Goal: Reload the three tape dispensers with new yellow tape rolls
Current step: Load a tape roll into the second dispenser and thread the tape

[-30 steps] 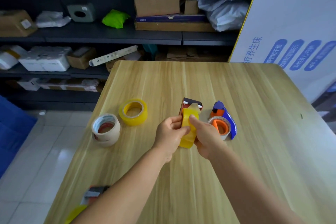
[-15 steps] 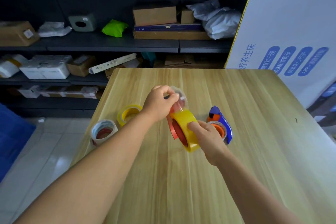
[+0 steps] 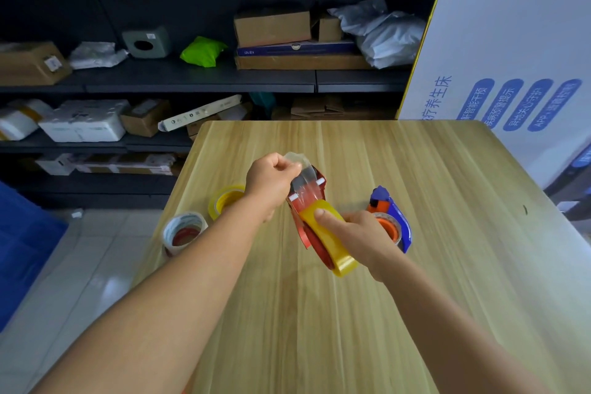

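Note:
A red tape dispenser [image 3: 303, 227] with a yellow tape roll [image 3: 332, 245] mounted on it is held above the wooden table [image 3: 447, 233]. My right hand [image 3: 361, 237] grips the roll and dispenser, thumb pressed on the tape. My left hand [image 3: 271, 182] pinches the loose clear tape end [image 3: 303, 176], stretched from the roll over the dispenser's front. A blue dispenser [image 3: 395, 221] with an orange-cored roll lies right behind my right hand. A spare yellow roll [image 3: 225, 201] lies to the left on the table.
A white roll with a red core [image 3: 182, 232] sits near the table's left edge. Dark shelves [image 3: 192, 80] with boxes and bags stand behind the table. A large white printed box [image 3: 511, 41] leans at the right. Tiled floor lies to the left.
The dispenser was lifted off the table and tilted. My left hand moved from the roll up to the front and pulled the tape end out further.

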Motion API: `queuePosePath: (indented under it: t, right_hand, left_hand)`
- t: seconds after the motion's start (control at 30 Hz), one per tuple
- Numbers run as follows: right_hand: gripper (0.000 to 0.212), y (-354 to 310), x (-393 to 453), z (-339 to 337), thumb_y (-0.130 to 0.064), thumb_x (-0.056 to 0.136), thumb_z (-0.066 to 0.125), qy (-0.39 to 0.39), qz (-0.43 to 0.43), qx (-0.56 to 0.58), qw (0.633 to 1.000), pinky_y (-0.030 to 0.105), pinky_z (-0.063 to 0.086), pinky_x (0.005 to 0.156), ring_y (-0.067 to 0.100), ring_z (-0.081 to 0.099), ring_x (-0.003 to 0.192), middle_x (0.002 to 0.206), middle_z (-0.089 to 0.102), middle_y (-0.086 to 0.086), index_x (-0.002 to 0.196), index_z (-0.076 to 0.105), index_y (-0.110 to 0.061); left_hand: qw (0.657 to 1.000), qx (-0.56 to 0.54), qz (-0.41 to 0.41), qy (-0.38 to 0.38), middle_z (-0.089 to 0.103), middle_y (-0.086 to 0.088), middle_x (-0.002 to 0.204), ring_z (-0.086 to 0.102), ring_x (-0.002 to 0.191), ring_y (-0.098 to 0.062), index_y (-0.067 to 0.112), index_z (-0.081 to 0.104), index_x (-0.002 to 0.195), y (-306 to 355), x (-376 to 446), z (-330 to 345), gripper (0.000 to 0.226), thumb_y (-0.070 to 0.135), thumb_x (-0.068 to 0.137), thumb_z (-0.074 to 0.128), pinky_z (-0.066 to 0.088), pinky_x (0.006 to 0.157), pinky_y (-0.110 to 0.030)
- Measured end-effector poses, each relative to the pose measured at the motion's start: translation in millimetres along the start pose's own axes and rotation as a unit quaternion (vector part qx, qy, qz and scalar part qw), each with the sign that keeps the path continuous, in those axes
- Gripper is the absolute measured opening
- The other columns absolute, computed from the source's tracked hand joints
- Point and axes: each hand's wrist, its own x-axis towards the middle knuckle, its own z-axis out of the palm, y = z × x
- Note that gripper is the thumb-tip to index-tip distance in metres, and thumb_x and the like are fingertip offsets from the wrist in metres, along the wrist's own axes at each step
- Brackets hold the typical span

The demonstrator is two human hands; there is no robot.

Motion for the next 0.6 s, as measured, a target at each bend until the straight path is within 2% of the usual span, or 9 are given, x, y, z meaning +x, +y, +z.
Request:
queuePosePath:
  t: [0.1, 0.17, 0.27, 0.37, 0.5, 0.53, 0.6]
  right_hand:
    - [0.049, -1.7, 6.0, 2.9, -0.067, 0.082, 0.055, 0.032, 0.027, 0.009, 0.999, 0.027, 0.043, 0.064, 0.009, 0.049, 0.062, 0.071, 0.052, -0.002, 0.074, 0.053, -0.019]
    - [0.056, -2.4, 8.0, 4.4, -0.069, 0.080, 0.055, 0.041, 0.042, 0.008, 0.998, 0.029, 0.042, 0.068, 0.010, 0.048, 0.064, 0.072, 0.051, -0.001, 0.086, 0.060, -0.014]
    - [0.049, -4.1, 8.3, 3.3, -0.066, 0.081, 0.057, 0.035, 0.053, -0.005, 0.998, 0.026, 0.042, 0.062, 0.011, 0.049, 0.064, 0.074, 0.053, -0.002, 0.090, 0.056, -0.018]
    - [0.043, -5.3, 8.5, 1.8, -0.060, 0.085, 0.057, 0.026, 0.055, -0.027, 0.998, 0.024, 0.039, 0.056, 0.011, 0.048, 0.064, 0.075, 0.052, -0.003, 0.095, 0.054, -0.018]
    - [0.050, -1.1, 10.5, 1.5, -0.055, 0.086, 0.057, 0.039, 0.058, -0.029, 0.997, 0.034, 0.051, 0.078, 0.010, 0.047, 0.062, 0.079, 0.057, 0.002, 0.110, 0.062, -0.011]
    - [0.049, 0.2, 10.2, 1.5, -0.053, 0.087, 0.057, 0.040, 0.060, -0.029, 0.997, 0.035, 0.051, 0.079, 0.010, 0.046, 0.062, 0.080, 0.058, 0.003, 0.111, 0.063, -0.010]
    - [0.045, 2.3, 8.9, 1.1, -0.052, 0.087, 0.057, 0.032, 0.062, -0.028, 0.997, 0.030, 0.046, 0.072, 0.009, 0.047, 0.064, 0.077, 0.055, 0.000, 0.108, 0.063, -0.013]
  left_hand:
    - [1.000, -0.005, -0.007, 0.005, 0.068, -0.010, 0.088, 0.066, 0.088, -0.030, 0.016, 0.057, 0.073, 1.1, -1.1, 1.3, 0.014, 0.019, 0.084, 0.064, 0.057, 0.081, -0.044]
    - [1.000, 0.000, -0.016, 0.005, 0.065, -0.009, 0.087, 0.062, 0.084, -0.028, 0.015, 0.055, 0.076, 0.2, -0.5, 1.4, 0.010, 0.018, 0.085, 0.060, 0.054, 0.078, -0.038]
    - [0.998, -0.017, -0.055, 0.003, 0.063, -0.009, 0.095, 0.063, 0.095, -0.028, 0.016, 0.054, 0.082, -1.1, 0.1, 1.9, 0.004, 0.014, 0.085, 0.054, 0.056, 0.086, -0.046]
    - [0.990, -0.078, -0.114, 0.000, 0.064, -0.011, 0.100, 0.064, 0.098, -0.030, 0.016, 0.055, 0.083, -1.8, 0.4, 0.7, 0.013, 0.003, 0.086, 0.051, 0.055, 0.089, -0.046]
    - [0.977, -0.132, -0.138, -0.096, 0.067, -0.019, 0.094, 0.064, 0.081, -0.027, -0.002, 0.065, 0.094, 0.8, 0.4, -7.3, 0.026, -0.013, 0.082, 0.045, 0.057, 0.072, -0.036]
    - [0.974, -0.131, -0.138, -0.122, 0.066, -0.018, 0.089, 0.064, 0.077, -0.024, -0.002, 0.066, 0.092, 2.5, -0.5, -10.3, 0.026, -0.013, 0.082, 0.045, 0.055, 0.069, -0.033]
    - [0.966, -0.133, -0.141, -0.169, 0.066, -0.015, 0.086, 0.064, 0.076, -0.021, 0.001, 0.065, 0.091, 5.5, -1.8, -15.9, 0.022, -0.011, 0.086, 0.047, 0.055, 0.072, -0.033]
